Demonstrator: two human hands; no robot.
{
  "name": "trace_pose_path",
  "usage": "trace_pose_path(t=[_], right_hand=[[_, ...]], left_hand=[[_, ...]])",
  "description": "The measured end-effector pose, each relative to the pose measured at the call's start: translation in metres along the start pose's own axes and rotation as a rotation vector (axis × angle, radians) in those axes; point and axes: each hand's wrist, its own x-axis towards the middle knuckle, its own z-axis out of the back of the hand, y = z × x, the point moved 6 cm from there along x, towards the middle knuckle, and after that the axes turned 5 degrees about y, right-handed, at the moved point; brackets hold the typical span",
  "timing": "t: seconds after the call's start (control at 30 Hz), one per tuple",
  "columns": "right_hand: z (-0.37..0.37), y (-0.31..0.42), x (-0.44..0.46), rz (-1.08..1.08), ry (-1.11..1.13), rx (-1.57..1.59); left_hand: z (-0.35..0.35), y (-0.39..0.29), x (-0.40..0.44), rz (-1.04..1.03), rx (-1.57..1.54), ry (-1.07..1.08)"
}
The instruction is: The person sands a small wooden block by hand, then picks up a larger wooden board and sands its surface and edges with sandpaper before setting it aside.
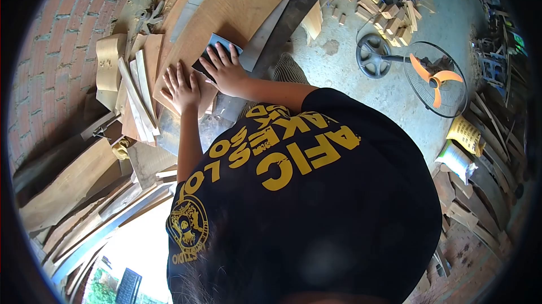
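My left hand (183, 90) lies flat on the lower end of a curved brown wooden board (237, 0), its fingers spread. Just to its right, my right hand (227, 72) holds a blue and black flat pad (217, 40) against the board, the fingers laid over its top. The pad's underside is hidden. Beneath the board, a grey-white sheet (267, 32) sticks out on the right, and another pale board (195, 3) shows along the left.
Left of the bench are thin wood strips (141, 89), a curved wooden piece (109, 64) and a brick wall (62, 50). On the floor at the right stand an orange-bladed fan (435, 82), stacked wood blocks (395, 20) and sacks (457, 160). More boards (70, 182) lean at lower left.
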Motion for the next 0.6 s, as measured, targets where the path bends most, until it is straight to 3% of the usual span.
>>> trace_pose_path(t=[0.37,0.5,0.6], right_hand=[[0.010,-0.031,0.024,0.149,-0.041,0.030],[0.012,-0.046,0.031,0.130,-0.006,0.163],[0.009,-0.033,0.001,0.184,0.139,0.038]], left_hand=[[-0.001,-0.001,0.005,0.024,-0.050,-0.033],[-0.001,-0.016,0.016,0.328,-0.107,0.107],[-0.001,-0.027,0.024,0.429,-0.125,0.171]])
